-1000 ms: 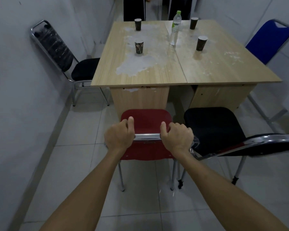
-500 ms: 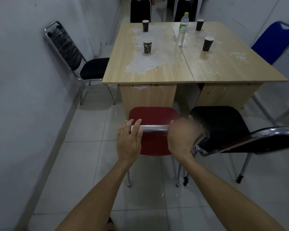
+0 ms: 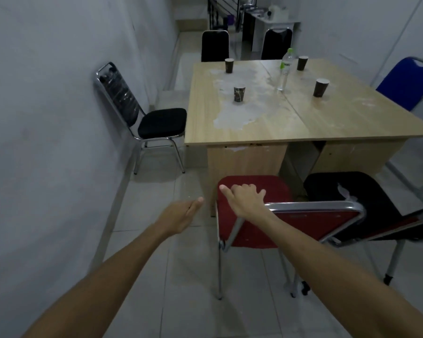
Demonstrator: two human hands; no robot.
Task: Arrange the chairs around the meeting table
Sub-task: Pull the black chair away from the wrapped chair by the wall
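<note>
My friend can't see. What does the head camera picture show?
A person's right hand rests open on the red chair at a wooden table; the left hand hangs open beside it. More chairs, four cups and a bottle surround them.

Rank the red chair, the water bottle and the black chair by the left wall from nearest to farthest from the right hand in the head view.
1. red chair, under the right hand
2. black chair by the left wall, ahead to the left
3. water bottle, far on the table

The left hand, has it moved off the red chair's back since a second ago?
Yes. The left hand has let go and now hangs open over the floor to the left of the red chair, clear of the chrome top rail it gripped before.
</note>
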